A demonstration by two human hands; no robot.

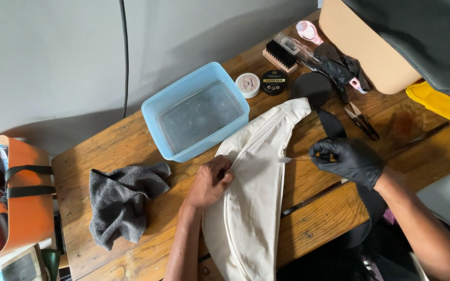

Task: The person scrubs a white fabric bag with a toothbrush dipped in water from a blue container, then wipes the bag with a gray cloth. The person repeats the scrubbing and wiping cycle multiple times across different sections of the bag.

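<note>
The cream bag [253, 198] looks like smooth, matt leather or coated cloth with a stitched seam, and it lies on a rough, worn wooden table [110, 140] with visible grain and gaps between the planks. The right hand [347, 160] wears a black, faintly shiny rubber glove and holds a thin tool [292, 159] with a metal-looking tip, while the left hand [210, 181] is bare. On the left lies a soft, napped grey cloth [123, 200], and beyond it stands a glossy light-blue plastic tub [154, 112] of clear water.
</note>
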